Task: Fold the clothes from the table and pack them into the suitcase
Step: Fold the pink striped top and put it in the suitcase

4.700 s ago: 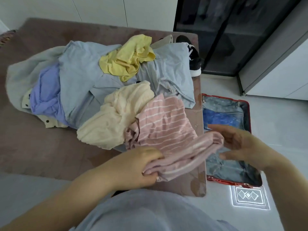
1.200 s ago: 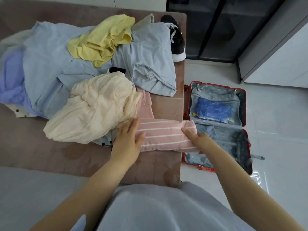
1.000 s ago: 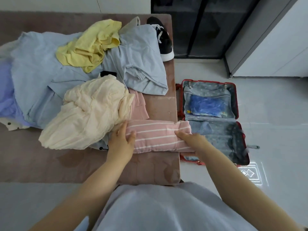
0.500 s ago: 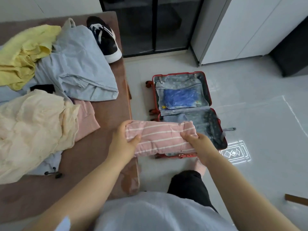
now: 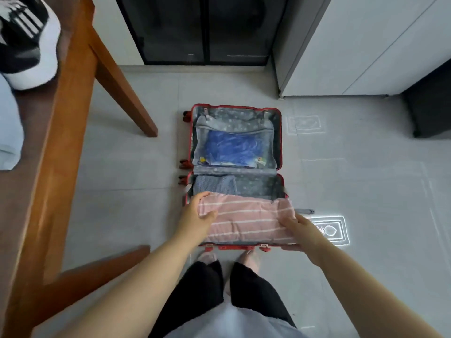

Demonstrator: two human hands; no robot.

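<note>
A folded pink garment with white stripes (image 5: 246, 222) is held flat over the near half of the open red suitcase (image 5: 279, 142) on the floor. My left hand (image 5: 197, 219) grips its left end, thumb on top. My right hand (image 5: 305, 231) grips its right end from below and the side. A folded grey garment (image 5: 214, 185) lies in the near half, at its far left. The far half holds a blue item (image 5: 234, 148) behind a zipped mesh cover. Whether the pink garment touches the suitcase bottom is hidden.
The brown wooden table (image 5: 48, 147) stands at the left, its legs slanting out over the floor. A black and white shoe (image 5: 26, 42) and a pale blue garment (image 5: 8, 132) lie on it. White cabinets (image 5: 353, 45) and a dark glass door (image 5: 202, 28) stand beyond the suitcase. My feet (image 5: 229, 257) are at its near edge.
Both hands carried the folded pink striped garment off the table's edge to the right and down over the suitcase's near half. My view swung from the table to the floor.
</note>
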